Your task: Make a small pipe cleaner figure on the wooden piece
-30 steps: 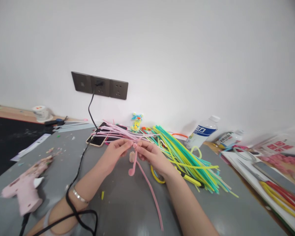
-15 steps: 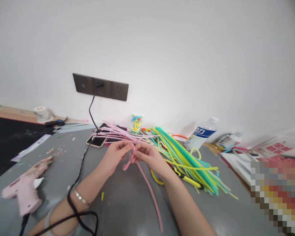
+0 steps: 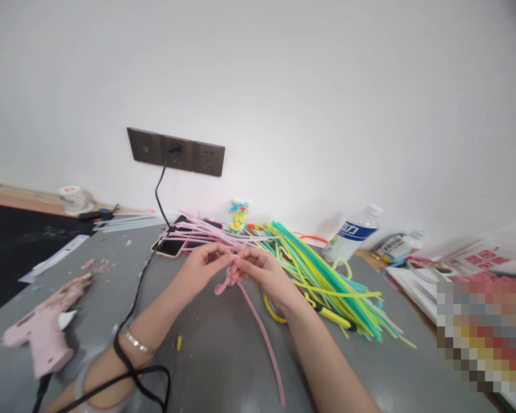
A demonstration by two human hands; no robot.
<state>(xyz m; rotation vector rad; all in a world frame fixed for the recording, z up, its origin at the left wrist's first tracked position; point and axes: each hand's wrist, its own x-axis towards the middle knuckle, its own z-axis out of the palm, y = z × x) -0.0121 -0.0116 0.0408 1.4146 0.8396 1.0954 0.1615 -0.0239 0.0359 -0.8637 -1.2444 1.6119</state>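
Between my two hands is a pink pipe cleaner [image 3: 262, 335], one long tail of it hanging down toward the near edge and a short end curled into a small loop. My left hand [image 3: 206, 267] pinches it with thumb and forefinger. Close beside, my right hand [image 3: 260, 269] is closed on the same pipe cleaner, the fingertips of both hands nearly touching. Fingers partly hide the bend they hold. Just behind the hands lies a bundle of pink pipe cleaners [image 3: 206, 232] across a phone [image 3: 169, 246].
A pink glue gun [image 3: 47, 330] lies at left, its black cord [image 3: 144, 281] crossing over my left forearm. Green and yellow pipe cleaners [image 3: 331, 275], a yellow-handled tool [image 3: 335, 316] and a bottle [image 3: 352, 234] are at right. A small figure [image 3: 238, 217] stands by the wall.
My right thumb and fingers have shifted slightly up to the bend in the pink pipe cleaner, closer to my left fingertips. The rest looks the same.
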